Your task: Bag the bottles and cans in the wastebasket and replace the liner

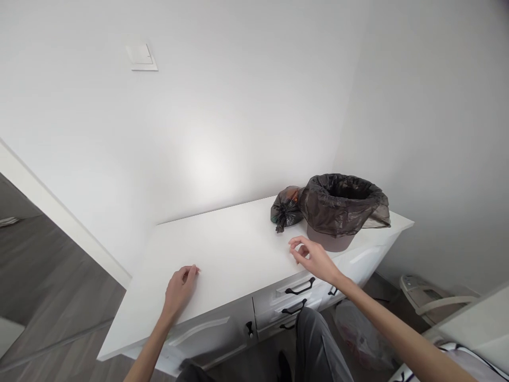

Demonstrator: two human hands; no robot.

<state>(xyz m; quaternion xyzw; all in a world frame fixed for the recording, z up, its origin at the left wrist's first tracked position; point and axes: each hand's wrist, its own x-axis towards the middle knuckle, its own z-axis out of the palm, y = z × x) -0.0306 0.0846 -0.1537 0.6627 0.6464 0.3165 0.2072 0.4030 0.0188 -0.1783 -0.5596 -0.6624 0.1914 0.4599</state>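
My left hand (181, 291) hovers over or rests on the white cabinet top (230, 244) near its front left; I cannot tell if it touches. Its fingers are curled in, and nothing shows in them. My right hand (314, 257) is at the front edge farther right, fingers loosely bent and apart, holding nothing. Just behind it stands a trash can (332, 242), lined with a black plastic bag (334, 212) folded over the rim. To the can's left lies a knotted black trash bag (287, 208), with orange and green faintly showing through.
The cabinet front has drawers with black handles (300, 286). My knee (318, 339) is close below. A clear plastic bag (361, 331) and a pale appliance (427, 297) are on the floor at right. A light switch (142, 57) is on the wall.
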